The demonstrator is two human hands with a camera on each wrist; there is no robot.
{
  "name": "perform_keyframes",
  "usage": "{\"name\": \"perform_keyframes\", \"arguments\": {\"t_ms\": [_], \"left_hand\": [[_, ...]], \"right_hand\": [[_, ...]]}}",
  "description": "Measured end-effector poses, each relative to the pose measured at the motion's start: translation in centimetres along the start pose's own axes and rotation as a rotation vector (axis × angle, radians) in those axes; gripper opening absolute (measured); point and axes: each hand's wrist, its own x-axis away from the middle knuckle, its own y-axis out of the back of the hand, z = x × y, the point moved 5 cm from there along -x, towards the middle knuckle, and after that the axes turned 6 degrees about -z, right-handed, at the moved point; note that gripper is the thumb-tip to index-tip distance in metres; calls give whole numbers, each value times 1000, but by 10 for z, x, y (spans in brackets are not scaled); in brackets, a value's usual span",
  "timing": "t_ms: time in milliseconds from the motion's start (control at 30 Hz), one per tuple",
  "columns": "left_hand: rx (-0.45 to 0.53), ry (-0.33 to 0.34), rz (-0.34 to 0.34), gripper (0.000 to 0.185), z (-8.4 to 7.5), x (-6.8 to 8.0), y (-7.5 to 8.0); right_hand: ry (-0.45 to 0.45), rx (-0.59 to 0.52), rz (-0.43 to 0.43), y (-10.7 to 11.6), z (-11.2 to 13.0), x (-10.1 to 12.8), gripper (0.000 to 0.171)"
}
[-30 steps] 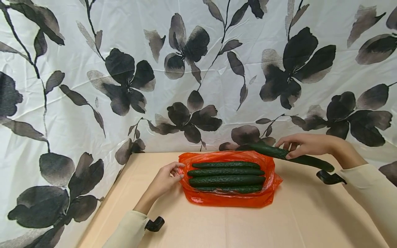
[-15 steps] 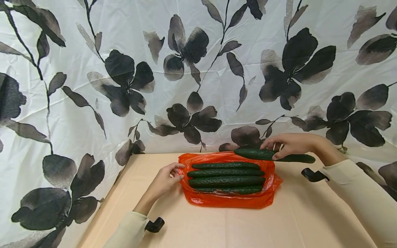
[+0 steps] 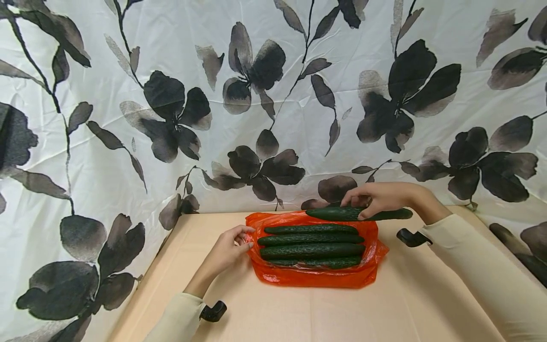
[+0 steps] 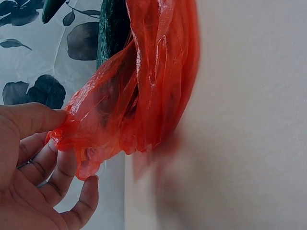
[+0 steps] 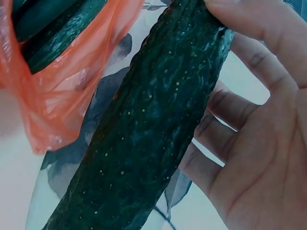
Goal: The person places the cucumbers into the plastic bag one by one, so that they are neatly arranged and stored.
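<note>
A red plastic bag (image 3: 316,280) lies on the table with its mouth spread, several dark green cucumbers (image 3: 312,250) side by side inside it. My left hand (image 3: 228,246) pinches the bag's left edge between thumb and fingers, as the left wrist view also shows. My right hand (image 3: 384,199) grips another cucumber (image 5: 139,124) by its middle, thumb on the near side and fingers on the far side. That cucumber is held level above the bag's far right edge, its left end over the bag and its right end past it.
The bag rests on a pale tan table (image 3: 273,313). Behind and to the left hangs a white cloth (image 3: 299,104) printed with dark flowers. A small black device (image 3: 213,311) sits on my left wrist, a similar one (image 3: 413,237) on my right.
My right hand has moved left with its cucumber, bringing it over the bag's far edge. The cucumber has turned from slanted to nearly level. My left hand has stayed at the bag's edge.
</note>
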Motion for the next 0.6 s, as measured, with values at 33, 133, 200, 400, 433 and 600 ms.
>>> {"name": "perform_keyframes", "arguments": {"t_ms": [33, 133, 200, 400, 433, 600], "left_hand": [[0, 6, 0, 35, 0, 0, 0], [-2, 23, -1, 35, -1, -2, -1], [-2, 29, 0, 35, -2, -3, -2], [-10, 29, -6, 35, -1, -7, -4], [-10, 32, -8, 35, -1, -7, -5], [-9, 50, -15, 35, 1, -10, -7]], "right_hand": [[1, -8, 2, 0, 1, -2, 41], [6, -27, 13, 1, 4, -10, 41], [22, -16, 18, 2, 5, -17, 41], [79, 22, 47, 3, 7, -37, 40], [81, 26, 50, 3, 7, -40, 40], [90, 28, 72, 2, 8, -53, 40]]}}
